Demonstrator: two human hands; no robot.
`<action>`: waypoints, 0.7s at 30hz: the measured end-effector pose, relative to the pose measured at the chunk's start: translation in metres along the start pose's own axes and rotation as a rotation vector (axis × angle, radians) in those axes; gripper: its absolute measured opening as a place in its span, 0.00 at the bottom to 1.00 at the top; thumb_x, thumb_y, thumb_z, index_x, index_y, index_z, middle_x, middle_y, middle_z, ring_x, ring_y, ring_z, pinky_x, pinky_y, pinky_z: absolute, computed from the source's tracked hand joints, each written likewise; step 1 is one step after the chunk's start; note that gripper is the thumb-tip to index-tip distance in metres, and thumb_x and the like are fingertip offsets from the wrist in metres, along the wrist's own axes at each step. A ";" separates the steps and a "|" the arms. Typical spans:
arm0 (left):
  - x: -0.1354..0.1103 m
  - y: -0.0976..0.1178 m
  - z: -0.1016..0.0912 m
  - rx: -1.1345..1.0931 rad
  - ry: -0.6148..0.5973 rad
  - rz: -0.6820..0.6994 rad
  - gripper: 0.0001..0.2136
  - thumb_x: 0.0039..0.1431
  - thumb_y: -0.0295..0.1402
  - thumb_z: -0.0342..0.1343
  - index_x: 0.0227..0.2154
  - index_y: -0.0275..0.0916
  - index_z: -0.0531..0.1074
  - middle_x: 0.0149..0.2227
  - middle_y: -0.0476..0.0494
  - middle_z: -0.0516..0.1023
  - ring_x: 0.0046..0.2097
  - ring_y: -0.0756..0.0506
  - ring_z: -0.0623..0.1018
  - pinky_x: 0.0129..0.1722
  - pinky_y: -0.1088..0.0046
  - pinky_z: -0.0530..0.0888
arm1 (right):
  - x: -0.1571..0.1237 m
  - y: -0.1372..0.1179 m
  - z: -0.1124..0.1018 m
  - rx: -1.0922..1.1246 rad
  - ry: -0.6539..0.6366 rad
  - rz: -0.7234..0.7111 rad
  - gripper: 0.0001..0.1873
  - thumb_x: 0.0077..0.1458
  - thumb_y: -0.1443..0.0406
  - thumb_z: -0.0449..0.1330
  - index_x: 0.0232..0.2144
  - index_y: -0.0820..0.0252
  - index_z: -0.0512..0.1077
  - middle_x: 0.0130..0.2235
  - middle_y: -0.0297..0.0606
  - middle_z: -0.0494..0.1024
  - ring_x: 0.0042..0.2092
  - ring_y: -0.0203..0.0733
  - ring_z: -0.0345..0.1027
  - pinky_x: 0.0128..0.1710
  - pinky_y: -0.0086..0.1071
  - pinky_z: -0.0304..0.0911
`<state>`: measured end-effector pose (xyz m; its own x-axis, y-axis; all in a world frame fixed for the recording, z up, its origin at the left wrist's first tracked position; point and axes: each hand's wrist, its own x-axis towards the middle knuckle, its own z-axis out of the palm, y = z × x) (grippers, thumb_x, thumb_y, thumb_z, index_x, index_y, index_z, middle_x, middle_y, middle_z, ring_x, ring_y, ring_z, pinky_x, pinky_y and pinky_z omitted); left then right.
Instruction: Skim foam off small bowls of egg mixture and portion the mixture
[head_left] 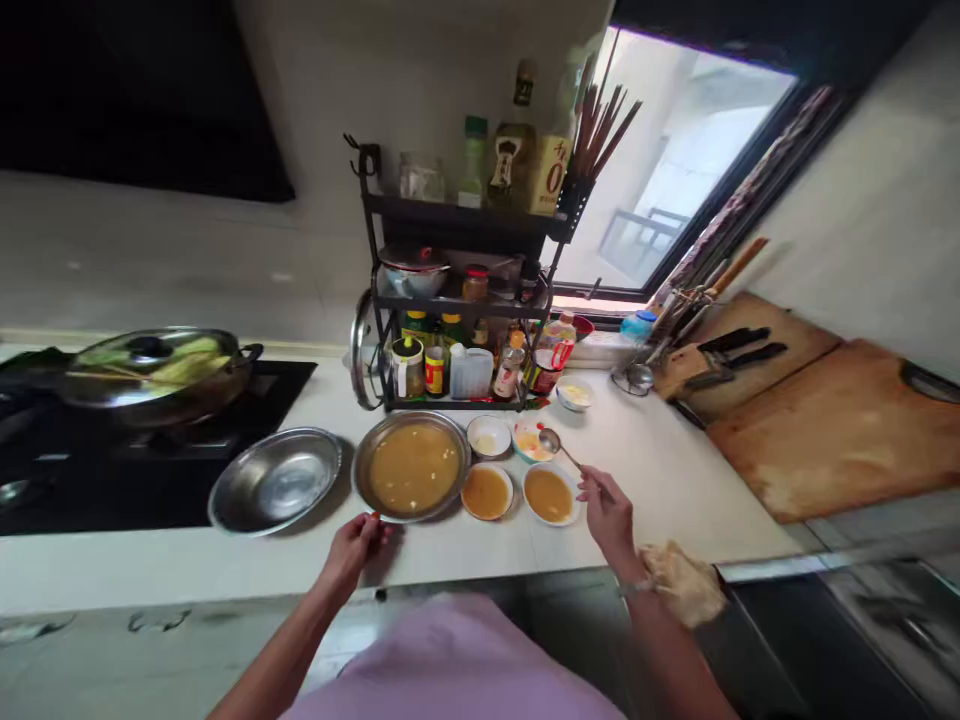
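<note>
My right hand (606, 508) grips the handle of a small metal spoon (550, 440). The spoon's bowl is above a small bowl (529, 442) with pale yellow and red contents. Just below it stands a white bowl of brown liquid (549, 495), close to my right fingers. My left hand (355, 548) is closed at the near rim of a wide metal basin (363, 487) of brown liquid with pale bits. A tiny red spot shows at its thumb tip; I cannot tell what it is. Another white bowl of brown liquid (487, 492) sits beside the basin.
An empty metal basin (276, 482) stands left, near the stove with a lidded pan (157, 375). Behind the bowls rises a black rack (457, 302) of bottles and jars. Cutting boards (840, 430) and a knife block (686, 370) are at right. A crumpled cloth (682, 585) hangs at the counter edge.
</note>
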<state>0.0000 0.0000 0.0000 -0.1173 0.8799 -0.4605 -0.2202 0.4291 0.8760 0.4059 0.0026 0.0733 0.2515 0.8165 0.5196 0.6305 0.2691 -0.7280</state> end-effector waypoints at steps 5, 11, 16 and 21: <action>-0.002 0.006 0.010 -0.010 0.087 0.006 0.23 0.31 0.50 0.66 0.22 0.36 0.68 0.21 0.48 0.75 0.21 0.53 0.70 0.22 0.77 0.65 | -0.002 -0.020 0.008 0.175 -0.067 -0.030 0.13 0.60 0.62 0.51 0.42 0.58 0.73 0.38 0.41 0.74 0.31 0.37 0.70 0.29 0.31 0.70; -0.006 0.009 0.019 -0.029 0.171 -0.006 0.20 0.32 0.47 0.65 0.21 0.37 0.66 0.21 0.48 0.75 0.21 0.53 0.69 0.22 0.77 0.64 | -0.008 -0.052 0.058 0.435 -0.255 0.003 0.13 0.60 0.62 0.52 0.42 0.58 0.73 0.35 0.40 0.77 0.25 0.35 0.68 0.26 0.30 0.69; -0.010 0.013 0.026 0.009 0.248 -0.010 0.19 0.32 0.46 0.63 0.20 0.38 0.64 0.20 0.48 0.74 0.20 0.52 0.69 0.22 0.76 0.64 | -0.005 -0.062 0.101 0.361 -0.432 -0.107 0.14 0.59 0.64 0.51 0.41 0.58 0.74 0.40 0.42 0.77 0.30 0.38 0.71 0.29 0.30 0.69; -0.012 0.015 0.030 0.020 0.295 -0.013 0.18 0.31 0.45 0.63 0.19 0.38 0.62 0.19 0.50 0.71 0.20 0.52 0.69 0.22 0.76 0.63 | -0.003 -0.057 0.134 0.388 -0.496 0.040 0.13 0.57 0.62 0.51 0.37 0.57 0.74 0.30 0.37 0.78 0.26 0.38 0.71 0.30 0.31 0.68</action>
<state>0.0268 0.0021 0.0230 -0.3916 0.7784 -0.4907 -0.2043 0.4465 0.8712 0.2710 0.0534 0.0538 -0.1602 0.9444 0.2872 0.2920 0.3233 -0.9001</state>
